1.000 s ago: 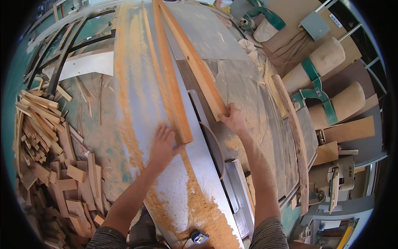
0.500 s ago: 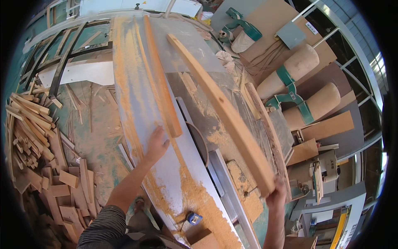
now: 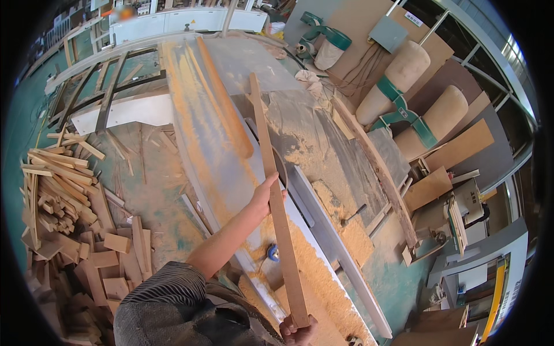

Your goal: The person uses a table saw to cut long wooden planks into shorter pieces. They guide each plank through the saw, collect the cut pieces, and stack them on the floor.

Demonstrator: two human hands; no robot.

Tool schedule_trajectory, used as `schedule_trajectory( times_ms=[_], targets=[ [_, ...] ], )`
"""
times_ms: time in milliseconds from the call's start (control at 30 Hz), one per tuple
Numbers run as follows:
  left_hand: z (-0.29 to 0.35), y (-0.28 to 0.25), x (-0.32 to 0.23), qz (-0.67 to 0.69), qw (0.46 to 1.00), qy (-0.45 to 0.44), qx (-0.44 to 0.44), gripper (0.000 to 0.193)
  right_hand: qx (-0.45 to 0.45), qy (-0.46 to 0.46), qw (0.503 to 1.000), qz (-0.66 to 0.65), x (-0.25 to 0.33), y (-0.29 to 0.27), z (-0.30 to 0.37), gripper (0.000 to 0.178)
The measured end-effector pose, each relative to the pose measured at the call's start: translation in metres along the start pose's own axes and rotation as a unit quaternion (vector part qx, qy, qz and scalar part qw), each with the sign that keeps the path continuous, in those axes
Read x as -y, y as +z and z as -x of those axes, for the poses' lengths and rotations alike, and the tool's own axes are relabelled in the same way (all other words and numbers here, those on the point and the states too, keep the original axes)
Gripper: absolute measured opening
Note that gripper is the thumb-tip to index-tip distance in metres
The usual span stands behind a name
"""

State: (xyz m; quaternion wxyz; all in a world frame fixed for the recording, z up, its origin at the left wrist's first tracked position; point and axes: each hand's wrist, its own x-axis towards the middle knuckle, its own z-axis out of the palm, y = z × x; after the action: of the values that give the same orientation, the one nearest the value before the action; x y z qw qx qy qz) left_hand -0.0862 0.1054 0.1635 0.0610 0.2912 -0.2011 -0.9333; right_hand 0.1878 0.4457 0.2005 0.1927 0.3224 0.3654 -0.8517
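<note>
A long, narrow wooden plank slants up and away from me over the table saw. Partway along it, my left hand is wrapped around the wood. My right hand grips its near end at the lower edge of the view. Beneath and beside the plank, the curved edge of a round saw blade shows, partly hidden. A second, orange-brown wooden strip lies lengthwise on the metal saw table, left of the plank. Near my left forearm, a blue tape measure rests amid sawdust.
A metal fence rail runs right of the blade. Beyond it lie sawdust and a rough-edged board. Offcuts are heaped on the floor at left. Dust collectors with bags stand at far right; a black metal frame adjoins the table.
The plank has swung left and toward me, from beyond the fence to over the blade. My left hand has left the table and taken hold of it; my right hand moved left and nearer.
</note>
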Motion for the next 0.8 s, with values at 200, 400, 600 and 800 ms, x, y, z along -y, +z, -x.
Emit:
schedule_trajectory(
  times_ms=[200, 400, 600, 800],
  targets=[
    [0.086, -0.037, 0.06, -0.019, 0.999, 0.032, 0.039, 0.043, 0.053, 0.031, 0.998, 0.031, -0.001, -0.141, -0.009, 0.057],
    [0.194, -0.074, 0.077, 0.003, 0.993, 0.12, -0.021, 0.039, 0.002, 0.092, 0.994, 0.061, -0.003, -0.195, -0.017, 0.064],
    [0.24, -0.154, 0.07, -0.066, 0.961, 0.256, -0.085, 0.02, 0.048, 0.161, 0.969, 0.18, -0.018, -0.175, -0.034, 0.061],
    [0.255, -0.232, 0.066, -0.04, 0.938, 0.228, -0.257, 0.04, 0.086, 0.204, 0.925, 0.309, -0.032, -0.132, -0.055, 0.058]
  ],
)
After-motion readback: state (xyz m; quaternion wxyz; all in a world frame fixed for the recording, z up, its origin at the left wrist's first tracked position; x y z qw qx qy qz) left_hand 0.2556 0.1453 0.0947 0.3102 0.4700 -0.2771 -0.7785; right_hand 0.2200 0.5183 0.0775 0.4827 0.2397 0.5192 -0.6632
